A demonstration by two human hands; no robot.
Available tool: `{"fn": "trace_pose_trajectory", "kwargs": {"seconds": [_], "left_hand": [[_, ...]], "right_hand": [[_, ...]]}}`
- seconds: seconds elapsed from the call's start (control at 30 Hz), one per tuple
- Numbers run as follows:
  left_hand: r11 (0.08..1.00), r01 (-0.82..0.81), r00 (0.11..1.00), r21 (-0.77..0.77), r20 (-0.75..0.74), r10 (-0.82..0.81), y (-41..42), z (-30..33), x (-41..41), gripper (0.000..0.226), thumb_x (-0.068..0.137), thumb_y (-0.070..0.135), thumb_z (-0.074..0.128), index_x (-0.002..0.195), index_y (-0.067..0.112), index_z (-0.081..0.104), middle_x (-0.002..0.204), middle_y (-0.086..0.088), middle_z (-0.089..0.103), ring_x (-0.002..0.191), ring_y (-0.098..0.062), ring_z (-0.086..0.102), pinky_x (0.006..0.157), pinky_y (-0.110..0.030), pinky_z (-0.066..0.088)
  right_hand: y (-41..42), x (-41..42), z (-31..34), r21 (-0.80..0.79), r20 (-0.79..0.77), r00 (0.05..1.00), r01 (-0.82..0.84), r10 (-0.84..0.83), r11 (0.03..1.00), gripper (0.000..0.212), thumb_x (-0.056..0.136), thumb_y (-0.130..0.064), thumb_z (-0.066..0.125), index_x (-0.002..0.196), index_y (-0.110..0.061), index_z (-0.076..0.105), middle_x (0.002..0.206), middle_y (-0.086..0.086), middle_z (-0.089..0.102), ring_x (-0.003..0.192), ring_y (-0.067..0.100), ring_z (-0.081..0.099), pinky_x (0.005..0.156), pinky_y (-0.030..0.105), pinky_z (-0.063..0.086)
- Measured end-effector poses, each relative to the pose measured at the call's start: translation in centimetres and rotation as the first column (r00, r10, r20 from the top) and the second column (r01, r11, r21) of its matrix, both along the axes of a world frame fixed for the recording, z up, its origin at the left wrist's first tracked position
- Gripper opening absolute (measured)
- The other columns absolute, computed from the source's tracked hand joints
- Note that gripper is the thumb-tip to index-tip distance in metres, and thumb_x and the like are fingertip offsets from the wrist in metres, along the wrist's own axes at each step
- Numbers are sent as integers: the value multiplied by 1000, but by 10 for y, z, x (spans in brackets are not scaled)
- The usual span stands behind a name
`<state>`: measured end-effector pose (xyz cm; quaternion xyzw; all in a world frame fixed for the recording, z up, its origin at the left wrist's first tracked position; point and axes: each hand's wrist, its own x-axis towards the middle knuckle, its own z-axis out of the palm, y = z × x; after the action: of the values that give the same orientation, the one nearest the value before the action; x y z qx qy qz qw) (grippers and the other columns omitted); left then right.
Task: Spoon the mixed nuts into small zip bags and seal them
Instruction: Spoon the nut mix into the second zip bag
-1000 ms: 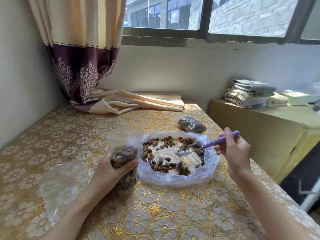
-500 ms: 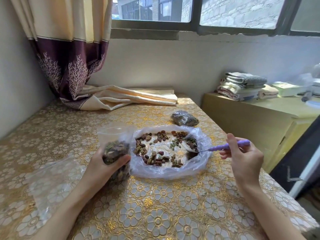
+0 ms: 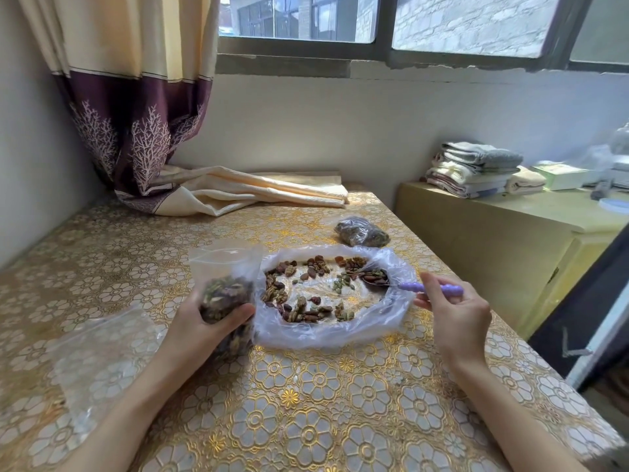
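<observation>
Gripping the half-full zip bag [image 3: 226, 287] upright in your left hand [image 3: 204, 321], right hand [image 3: 456, 315] pinching purple spoon [image 3: 408, 286], bowl among mixed nuts [image 3: 306, 291] at 3 o'clock of the plastic sheet [image 3: 340, 332]

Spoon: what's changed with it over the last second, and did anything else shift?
The spoon moved from the middle of the nuts to the right rim of the big open bag, its bowl now loaded. The right hand kept pinching its purple handle. The left hand still grips the part-filled zip bag; the sealed bag behind stayed put.
</observation>
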<state>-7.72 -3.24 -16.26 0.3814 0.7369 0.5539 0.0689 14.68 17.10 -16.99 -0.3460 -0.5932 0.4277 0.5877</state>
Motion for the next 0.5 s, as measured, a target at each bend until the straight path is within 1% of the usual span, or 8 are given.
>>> {"fn": "trace_pose_trajectory", "kwargs": {"seconds": [0.03,0.1,0.17,0.23,0.3,0.37,0.43,0.5], "left_hand": [[1000,4,1000,-3,1,-4,0,0,0,51,56,41,69,103,28,53,91,11,61,84,-3,58,68,-23,45],[1000,13,1000,-10,4,-13,-1,0,0,53,56,42,69,104,29,52,92,11,61,85,-4,57,67,-23,45],[1000,16,1000,-10,4,-16,-1,0,1,51,56,43,69,103,31,51,92,13,60,85,-3,57,67,-23,45],[1000,15,1000,-9,2,-15,-1,0,1,49,56,44,69,101,33,51,92,14,60,85,-2,57,67,-22,45],[1000,17,1000,-15,4,-17,-1,-1,0,51,56,44,69,103,31,52,93,13,61,86,-3,58,67,-23,45],[1000,17,1000,-20,2,-17,-1,-1,0,53,57,45,69,104,29,52,93,12,61,86,-3,58,66,-23,45],[1000,17,1000,-20,1,-17,-1,-1,0,53,57,45,69,105,29,52,94,12,61,86,-4,58,66,-23,45],[1000,22,1000,-21,5,-22,-1,-1,-1,53,57,45,69,105,30,52,94,11,61,87,-4,58,66,-23,45]], "right_hand": [[1,1,-1,-9,32,999,4,-4,1000,5,86,-25,66,81,-22,67,75,6,71,54,8,65,54,16,53],[5,2,-4,-22,114,993,1,2,1000,15,86,-28,65,86,-15,72,62,0,69,44,5,58,46,14,48],[7,3,-7,-67,114,993,-24,32,997,19,88,-28,63,85,-12,74,58,2,67,46,8,59,47,16,50],[9,3,-10,-121,57,997,-40,47,992,22,89,-26,62,83,-8,72,61,6,69,52,13,64,53,20,55],[12,3,-11,-182,-10,999,-53,52,982,22,90,-22,62,85,-1,69,67,12,70,57,18,68,59,23,58],[14,4,-12,-249,-80,995,-79,61,965,19,90,-17,62,84,1,67,66,12,69,56,17,68,57,21,57],[14,4,-13,-306,-152,986,-111,67,946,17,90,-13,61,80,0,65,60,7,69,52,13,67,52,17,55],[15,6,-13,-323,-181,981,-121,64,939,18,90,-12,61,76,-2,64,57,4,69,50,11,66,50,15,52]]}}
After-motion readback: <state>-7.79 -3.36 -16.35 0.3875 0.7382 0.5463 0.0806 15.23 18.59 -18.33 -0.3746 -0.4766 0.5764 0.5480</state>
